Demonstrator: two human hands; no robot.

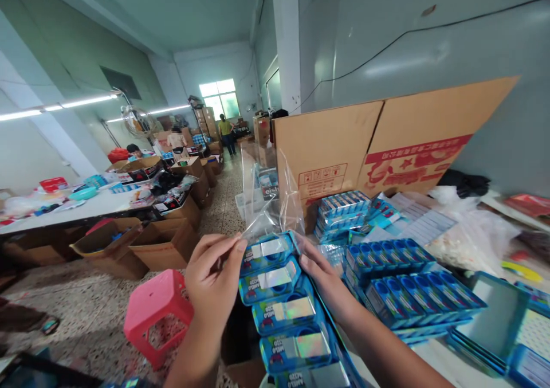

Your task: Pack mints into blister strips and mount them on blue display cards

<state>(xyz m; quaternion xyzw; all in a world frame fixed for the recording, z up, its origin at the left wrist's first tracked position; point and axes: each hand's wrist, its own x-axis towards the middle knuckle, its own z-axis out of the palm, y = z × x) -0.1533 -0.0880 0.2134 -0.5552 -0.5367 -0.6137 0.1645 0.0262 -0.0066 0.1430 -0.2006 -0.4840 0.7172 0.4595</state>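
Note:
A row of several blue boxed items with shiny windows (283, 308) runs from the bottom of the view up towards a clear plastic bag (268, 196). My left hand (212, 276) pinches the left edge of the bag's mouth at the topmost box. My right hand (324, 279) grips the right side of the same bag and row, fingers closed round them. The bag stands up open above the boxes, and the top box sits in its mouth.
Stacks of the same blue boxes (399, 285) cover the table on the right, before an open cardboard carton (387, 141). A pink stool (157, 313) stands on the floor at my left. Cardboard boxes (141, 242) and a long table (64, 204) line the aisle; people stand far back.

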